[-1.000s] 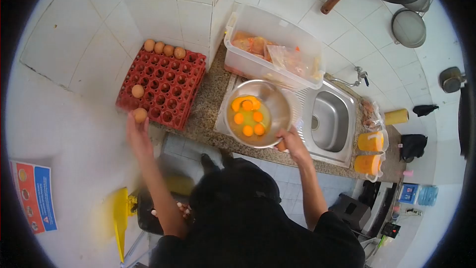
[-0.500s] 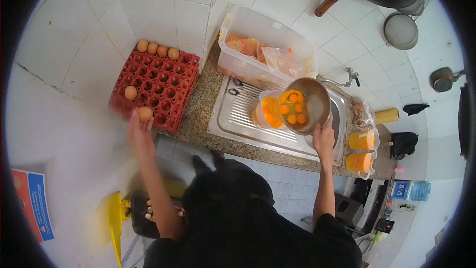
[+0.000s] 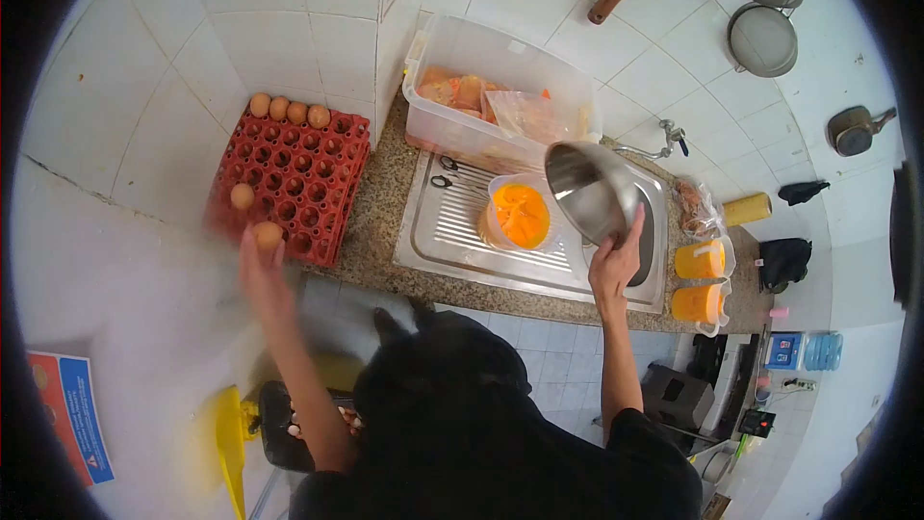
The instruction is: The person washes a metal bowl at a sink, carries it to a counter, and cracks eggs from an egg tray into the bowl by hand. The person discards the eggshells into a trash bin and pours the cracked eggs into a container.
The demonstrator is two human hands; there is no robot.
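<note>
At the near edge of the red egg tray, the fingers of my left hand are closed around a brown egg. Another brown egg sits in the tray close by, with several more along its far edge. My right hand grips a metal bowl by its rim, tipped on its side above the sink. Beside the bowl, a clear plastic container full of orange yolks stands on the ridged drainboard.
Behind the drainboard stands a large clear bin with bagged contents. Black-handled scissors lie near it. Two jugs of orange liquid are at right. A dark bin with eggshells is below my left arm.
The yolks in the metal bowl have gone into the plastic container. The bowl is tipped further and has moved off the container. My left hand remains at the egg.
</note>
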